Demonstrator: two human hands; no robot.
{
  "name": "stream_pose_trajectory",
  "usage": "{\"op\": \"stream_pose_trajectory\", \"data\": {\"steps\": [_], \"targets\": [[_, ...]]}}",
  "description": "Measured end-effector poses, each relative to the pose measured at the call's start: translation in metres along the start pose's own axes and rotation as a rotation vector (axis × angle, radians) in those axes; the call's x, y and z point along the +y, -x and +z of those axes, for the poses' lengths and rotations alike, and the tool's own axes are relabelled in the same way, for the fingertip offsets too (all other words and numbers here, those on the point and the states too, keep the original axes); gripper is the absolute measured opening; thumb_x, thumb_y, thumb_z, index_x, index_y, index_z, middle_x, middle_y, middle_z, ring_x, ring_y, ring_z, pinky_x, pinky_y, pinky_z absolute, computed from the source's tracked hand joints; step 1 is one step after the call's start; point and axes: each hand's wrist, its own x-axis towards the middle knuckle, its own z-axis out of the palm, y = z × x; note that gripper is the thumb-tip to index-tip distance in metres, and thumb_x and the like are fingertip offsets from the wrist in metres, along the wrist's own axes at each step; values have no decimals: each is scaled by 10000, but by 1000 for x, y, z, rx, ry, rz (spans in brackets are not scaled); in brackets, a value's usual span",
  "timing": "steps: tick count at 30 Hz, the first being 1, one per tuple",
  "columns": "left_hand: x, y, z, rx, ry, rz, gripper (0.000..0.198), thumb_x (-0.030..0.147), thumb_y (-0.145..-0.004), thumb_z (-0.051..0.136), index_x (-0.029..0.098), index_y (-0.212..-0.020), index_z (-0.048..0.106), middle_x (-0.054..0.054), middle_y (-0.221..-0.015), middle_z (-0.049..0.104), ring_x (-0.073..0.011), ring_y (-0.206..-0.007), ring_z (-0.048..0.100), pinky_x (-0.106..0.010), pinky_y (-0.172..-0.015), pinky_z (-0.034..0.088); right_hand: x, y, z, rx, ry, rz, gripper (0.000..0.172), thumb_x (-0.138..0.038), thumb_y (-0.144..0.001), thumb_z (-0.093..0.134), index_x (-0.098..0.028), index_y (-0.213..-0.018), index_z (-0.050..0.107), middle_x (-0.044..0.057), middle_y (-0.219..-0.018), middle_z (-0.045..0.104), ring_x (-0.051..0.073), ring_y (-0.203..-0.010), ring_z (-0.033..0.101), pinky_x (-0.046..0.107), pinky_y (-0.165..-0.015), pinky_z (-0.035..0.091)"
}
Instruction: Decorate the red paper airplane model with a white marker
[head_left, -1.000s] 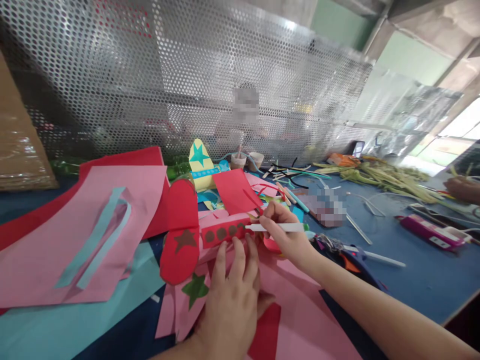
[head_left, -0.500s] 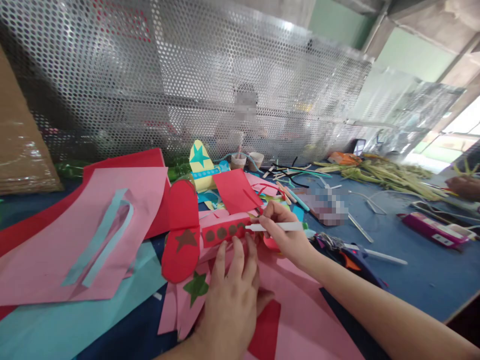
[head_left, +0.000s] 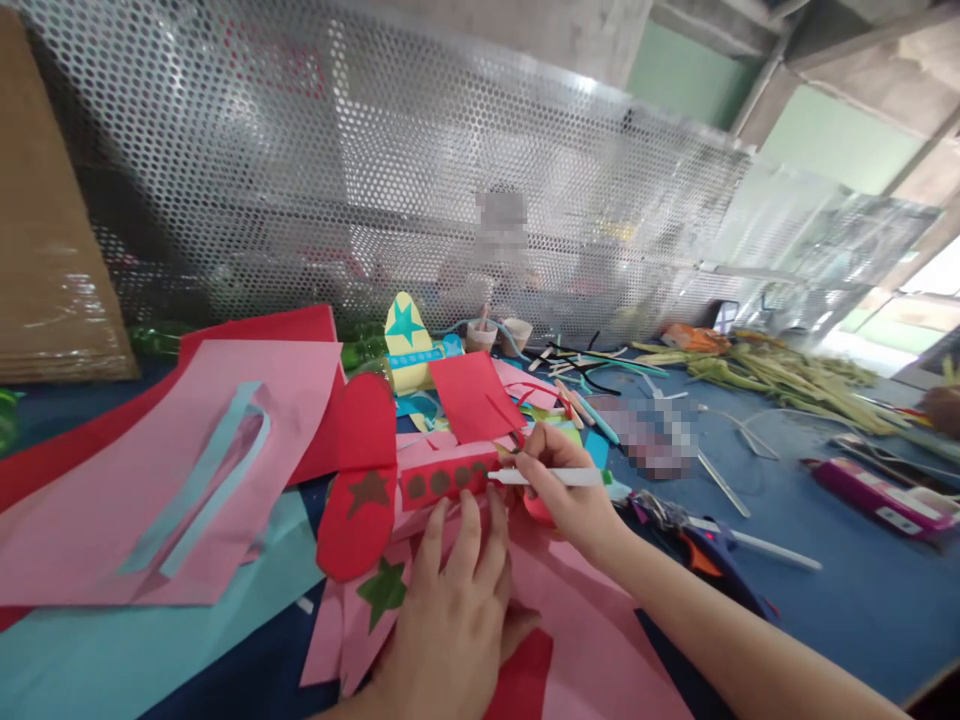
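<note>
Between the thumb and fingers of my right hand is a white marker with a green end. Its tip points left, at the right end of a red strip that bears a row of dark dots. My left hand lies spread, palm down, with its fingertips on the strip's lower edge and the pink paper below. Joined at the strip's left is a rounded red piece with a dark brown star. A green star sits on pink paper beside my left hand.
Large pink and light blue sheets spread at the left. A yellow paper piece and cups stand behind. Pipe cleaners, a glue gun, a purple box and dried leaves lie to the right.
The view has shifted slightly, so most things sit a little lower. The marker tip has moved slightly down relative to the strip; both hands keep nearly the same pose.
</note>
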Motion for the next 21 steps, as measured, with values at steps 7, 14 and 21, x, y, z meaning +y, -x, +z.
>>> {"op": "stream_pose_trajectory", "data": {"steps": [7,14,21], "targets": [[-1,0,-1,-20,29,-4,535,628,-776,568,206,-1066,723,-71,-1282,609,-327,-1207,418,-486,-1045,239,-4,2,1,40,81,-19,311,-345,-807,572,-228,-594,378,-63,-494,423,106,-470,415,256,-505,384],[-2,1,-3,-72,37,-2,506,613,-822,513,229,-1081,716,-58,-1308,590,-317,-1222,411,-482,-1054,231,-5,2,2,51,72,-16,301,-330,-810,574,-233,-594,389,-54,-506,426,131,-528,479,301,-633,467],[-2,0,-3,-74,29,-5,499,591,-839,502,215,-1088,714,-64,-1296,598,-315,-1211,420,-476,-1044,249,-6,1,0,40,87,-9,301,-333,-812,570,-233,-597,385,-48,-516,418,130,-521,467,272,-549,427]]}}
